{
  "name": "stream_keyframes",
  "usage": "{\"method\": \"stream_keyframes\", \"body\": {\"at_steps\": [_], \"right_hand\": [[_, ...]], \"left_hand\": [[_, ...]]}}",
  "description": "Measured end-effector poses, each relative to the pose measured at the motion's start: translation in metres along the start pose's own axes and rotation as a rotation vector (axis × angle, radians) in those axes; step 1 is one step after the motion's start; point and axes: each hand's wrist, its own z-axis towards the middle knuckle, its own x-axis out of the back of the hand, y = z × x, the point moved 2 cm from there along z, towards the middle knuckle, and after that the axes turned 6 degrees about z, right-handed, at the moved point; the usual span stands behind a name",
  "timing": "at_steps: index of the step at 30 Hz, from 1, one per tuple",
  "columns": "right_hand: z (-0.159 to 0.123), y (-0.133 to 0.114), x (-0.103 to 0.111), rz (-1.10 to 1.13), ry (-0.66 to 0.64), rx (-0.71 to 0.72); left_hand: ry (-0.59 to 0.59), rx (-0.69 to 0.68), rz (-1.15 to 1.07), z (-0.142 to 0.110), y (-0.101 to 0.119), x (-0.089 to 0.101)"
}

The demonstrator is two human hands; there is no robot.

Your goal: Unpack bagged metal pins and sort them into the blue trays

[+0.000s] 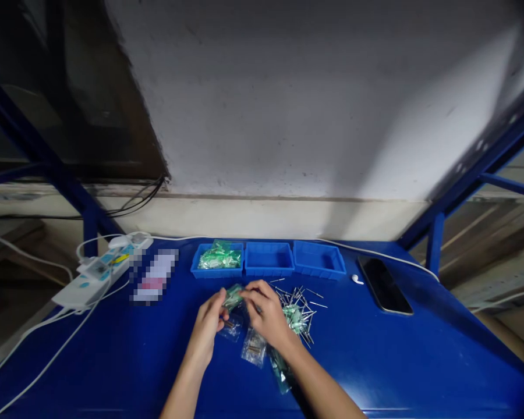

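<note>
Between my two hands is a small green plastic packet [233, 298]. My left hand [210, 319] grips its left side between thumb and fingers. My right hand [264, 308] pinches at its right edge, fingers bent. Just below lie a clear bag [231, 327] and another clear bag with brownish pieces [254, 348]. Partly under my right forearm is a green-tinted bag [280, 372]. A loose heap of thin metal rods [308, 317], with green pieces [293, 318] among them, spreads right of my right hand.
Along the back stand a blue bin with green packets [220, 259] and two more blue bins, a middle one [268, 272] and a right one [318, 270]. A white earbud [357, 279] and a black phone [385, 285] lie right. Left are a power strip [98, 273] with cables and a blurred-out item [156, 276].
</note>
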Motion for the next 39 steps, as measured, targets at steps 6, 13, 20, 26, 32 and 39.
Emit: {"method": "stream_keyframes", "body": {"at_steps": [6, 13, 20, 26, 32, 39], "right_hand": [[0.004, 0.001, 0.0, 0.042, 0.045, -0.273], [0.01, 0.01, 0.005, 0.311, 0.128, -0.479], [0.05, -0.023, 0.039, -0.024, 0.372, -0.126], [0.102, 0.002, 0.01, -0.41, -0.007, -0.044], [0.111, 0.037, -0.03, -0.585, -0.302, -0.113], [0.095, 0.022, -0.026, -0.566, -0.197, -0.047]], "left_hand": [[0.149, -0.56, 0.343, -0.008, 0.001, 0.002], [0.126, -0.813, 0.577, -0.022, -0.001, -0.011], [0.337, -0.613, 0.984, -0.02, -0.03, 0.007], [0.373, -0.64, 0.964, -0.02, -0.039, 0.008], [0.284, -0.56, 0.648, -0.019, -0.037, 0.021], [0.123, -0.558, 0.324, -0.018, -0.036, 0.027]]}}
